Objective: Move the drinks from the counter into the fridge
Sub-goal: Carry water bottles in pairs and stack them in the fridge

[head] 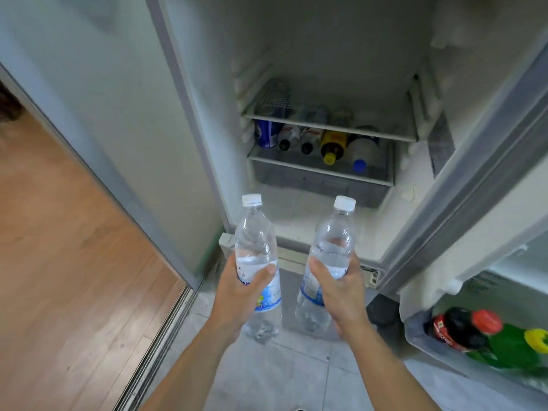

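**Water bottles held at the open fridge, one in each hand**

Water bottles first: we carry two clear, white-capped ones, both upright, side by side and apart, in front of the fridge's lower front edge. Our left hand (pixel 246 289) wraps the left bottle (pixel 257 262) around its label, thumb across the front. Our right hand (pixel 335 287) grasps the right bottle (pixel 329 262) at mid-body in the same way. Neither bottle is inside yet; both hang over the tiled floor (pixel 290 375), just short of the cabinet.

Why the mid-body hold, as we judge it: gripping at the label keeps the weight balanced and leaves the caps and bases free, so each bottle can be laid down or stood up as space allows.

Fridge (pixel 326 48) interior: door swung open to the right. Under the glass shelf (pixel 329 126), the drawer (pixel 320 176) holds cans and bottles lying on their sides, caps toward the drawer's front edge. That row looks full from left wall to right. The fridge floor in front of the drawer looks bare.

Door rack (pixel 415 330), lower right: a dark cola bottle (pixel 456 327) with a red cap and a green bottle (pixel 510 348) with a yellow cap lean in it.

Our reading: carrying stage nearly done, placing not yet begun. The top of the shelf or the floor by the drawer's front edge seem the likeliest spots.
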Available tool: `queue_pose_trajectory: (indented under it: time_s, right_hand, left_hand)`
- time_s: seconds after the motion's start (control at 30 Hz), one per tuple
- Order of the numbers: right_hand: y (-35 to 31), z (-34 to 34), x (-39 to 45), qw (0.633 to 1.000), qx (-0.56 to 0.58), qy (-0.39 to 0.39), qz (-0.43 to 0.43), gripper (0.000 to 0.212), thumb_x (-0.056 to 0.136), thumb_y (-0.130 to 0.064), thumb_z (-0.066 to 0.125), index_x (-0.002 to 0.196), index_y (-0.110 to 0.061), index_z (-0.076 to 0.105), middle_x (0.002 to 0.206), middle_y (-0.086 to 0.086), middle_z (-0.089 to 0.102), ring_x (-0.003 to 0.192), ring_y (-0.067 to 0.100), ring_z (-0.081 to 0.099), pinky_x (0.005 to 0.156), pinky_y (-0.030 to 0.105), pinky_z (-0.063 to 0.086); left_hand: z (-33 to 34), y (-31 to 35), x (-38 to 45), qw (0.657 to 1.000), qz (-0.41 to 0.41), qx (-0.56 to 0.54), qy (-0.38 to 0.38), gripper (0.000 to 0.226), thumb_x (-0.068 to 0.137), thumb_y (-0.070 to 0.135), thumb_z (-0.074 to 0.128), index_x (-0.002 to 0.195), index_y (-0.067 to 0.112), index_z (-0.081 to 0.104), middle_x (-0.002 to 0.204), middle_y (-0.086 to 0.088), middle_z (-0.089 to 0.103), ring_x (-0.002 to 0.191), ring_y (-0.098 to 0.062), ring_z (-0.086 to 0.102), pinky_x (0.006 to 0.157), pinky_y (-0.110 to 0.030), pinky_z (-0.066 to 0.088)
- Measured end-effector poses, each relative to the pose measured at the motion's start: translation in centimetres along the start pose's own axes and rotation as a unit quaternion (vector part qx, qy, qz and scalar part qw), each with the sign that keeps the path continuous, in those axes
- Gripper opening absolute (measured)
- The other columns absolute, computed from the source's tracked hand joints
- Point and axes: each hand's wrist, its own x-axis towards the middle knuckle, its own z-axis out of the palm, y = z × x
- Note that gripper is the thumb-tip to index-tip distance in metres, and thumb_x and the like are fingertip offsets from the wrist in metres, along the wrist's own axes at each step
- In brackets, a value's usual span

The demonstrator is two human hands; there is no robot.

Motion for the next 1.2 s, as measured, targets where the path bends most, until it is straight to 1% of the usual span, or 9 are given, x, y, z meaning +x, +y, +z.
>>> queue_pose_trajectory:
  time_s: [0.17,0.3,0.47,0.63,0.73,0.87,0.97,1.07,1.2]
  right_hand:
    - [-4.7,2.3,5.5,0.996,0.017,0.036,-0.073,0.055,0.060,-0.054,0.075,0.109,-0.036,0.060,0.098,-0.024,0.070,0.090,-0.006,0.067,0.070,0.010,0.051]
    - [-9.3,4.7,10.3,0.989,0.042,0.067,-0.127,0.054,0.062,-0.052,0.078,0.109,-0.036,0.058,0.099,-0.020,0.071,0.091,-0.003,0.069,0.074,0.015,0.052]
    - [-15.5,7.8,16.5,0.964,0.077,0.121,-0.222,0.045,0.069,-0.031,0.084,0.105,-0.026,0.057,0.092,-0.014,0.072,0.087,-0.003,0.069,0.074,0.012,0.051]
    - [-19.4,9.7,23.1,0.963,0.029,0.102,-0.248,0.052,0.076,-0.027,0.084,0.119,-0.010,0.059,0.107,-0.002,0.070,0.095,0.005,0.069,0.077,0.020,0.055]
    - [-20.7,10.7,26.9,0.968,0.013,0.091,-0.235,0.057,0.076,-0.031,0.084,0.122,-0.017,0.053,0.110,-0.004,0.066,0.097,0.006,0.066,0.076,0.020,0.055]
    - [-21.0,11.6,31.1,0.979,0.010,0.047,-0.197,0.065,0.080,-0.032,0.081,0.133,-0.015,0.047,0.118,-0.003,0.065,0.103,0.010,0.066,0.092,0.035,0.057]
    - [-20.6,12.5,33.6,0.977,0.013,0.022,-0.211,0.058,0.083,-0.029,0.079,0.131,-0.015,0.048,0.115,-0.005,0.067,0.103,0.009,0.068,0.094,0.037,0.057]
    - [-20.6,13.7,35.4,0.975,0.004,0.001,-0.222,0.069,0.080,-0.033,0.081,0.136,-0.017,0.045,0.123,0.000,0.065,0.108,0.013,0.067,0.088,0.032,0.057]
    - [-20.6,15.3,37.7,0.975,-0.005,0.005,-0.221,0.074,0.081,-0.031,0.081,0.140,-0.013,0.040,0.126,0.005,0.062,0.116,0.022,0.063,0.092,0.034,0.056]
  left_hand:
    - [1.8,4.5,6.3,0.998,0.053,0.010,-0.008,0.045,0.063,0.051,0.078,0.103,0.039,0.062,0.097,0.014,0.074,0.089,-0.004,0.071,0.069,-0.017,0.054]
    - [3.0,9.0,11.9,0.993,0.115,0.010,-0.004,0.038,0.075,0.039,0.078,0.108,0.034,0.059,0.096,0.019,0.073,0.087,0.002,0.070,0.066,-0.010,0.052]
    - [4.3,14.5,19.1,0.981,0.194,-0.008,0.006,0.041,0.081,0.015,0.080,0.112,0.021,0.053,0.101,0.001,0.070,0.088,-0.007,0.069,0.077,-0.022,0.056]
    - [6.4,19.3,26.3,0.967,0.254,0.016,0.015,0.045,0.080,0.020,0.080,0.115,0.023,0.052,0.106,0.000,0.069,0.099,-0.017,0.068,0.087,-0.037,0.057]
    - [7.9,21.1,29.9,0.961,0.277,0.006,0.003,0.048,0.081,0.020,0.079,0.121,0.015,0.053,0.109,0.001,0.067,0.098,-0.009,0.067,0.082,-0.024,0.057]
    - [9.2,21.6,34.2,0.950,0.311,0.015,-0.025,0.044,0.085,0.012,0.075,0.124,0.008,0.053,0.106,0.004,0.064,0.094,0.001,0.063,0.083,-0.013,0.052]
    - [9.9,21.3,36.7,0.958,0.285,-0.002,-0.016,0.054,0.086,0.013,0.075,0.132,0.009,0.047,0.118,-0.002,0.061,0.102,-0.005,0.060,0.078,-0.005,0.047]
    - [10.4,21.3,38.5,0.958,0.285,-0.010,-0.019,0.065,0.087,0.015,0.075,0.141,0.007,0.040,0.131,-0.006,0.056,0.115,-0.013,0.057,0.075,0.000,0.045]
    - [10.8,21.5,40.6,0.957,0.288,-0.002,-0.041,0.064,0.089,0.014,0.072,0.143,0.008,0.038,0.137,-0.009,0.055,0.124,-0.020,0.056,0.084,-0.007,0.049]
